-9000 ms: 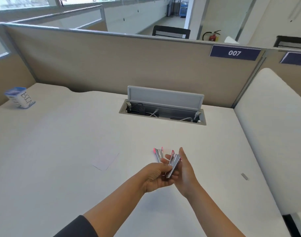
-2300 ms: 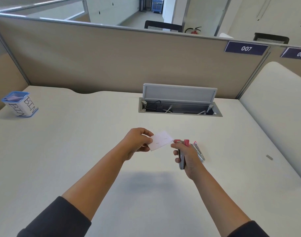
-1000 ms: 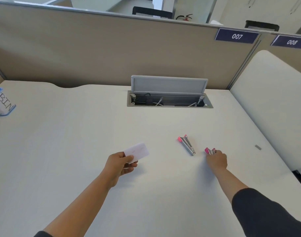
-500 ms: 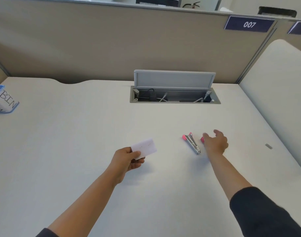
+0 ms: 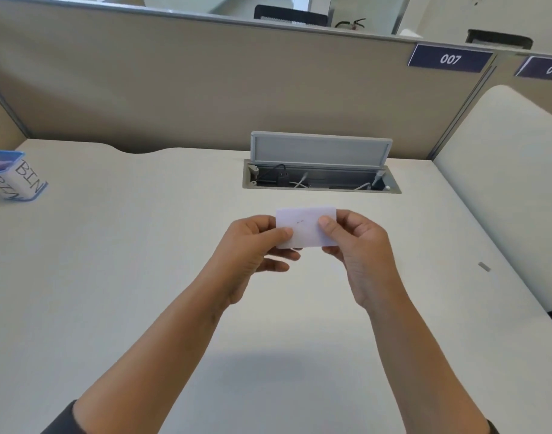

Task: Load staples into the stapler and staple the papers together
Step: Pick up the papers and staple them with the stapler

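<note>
Above the middle of the bench (image 5: 118, 277), in the head view, the papers (image 5: 306, 228) are held up flat toward the camera, clear of the surface. The left hand (image 5: 252, 245) pinches the left edge between thumb and fingers; the right hand (image 5: 359, 245) pinches the right edge the same way. Two faint dark marks sit near the middle of the top sheet; they may be staples, but they are too small to tell. The stapler is not in sight, so I cannot say where it lies.

The risk, as I judge it, is in the join itself. If those marks are staples that did not clinch through every sheet, pulling the two edges apart could slide or tear the sheets. A loose pinch on either side could also let the small stack drop onto the bench or toward the open cable tray (image 5: 321, 180) just behind.
</note>
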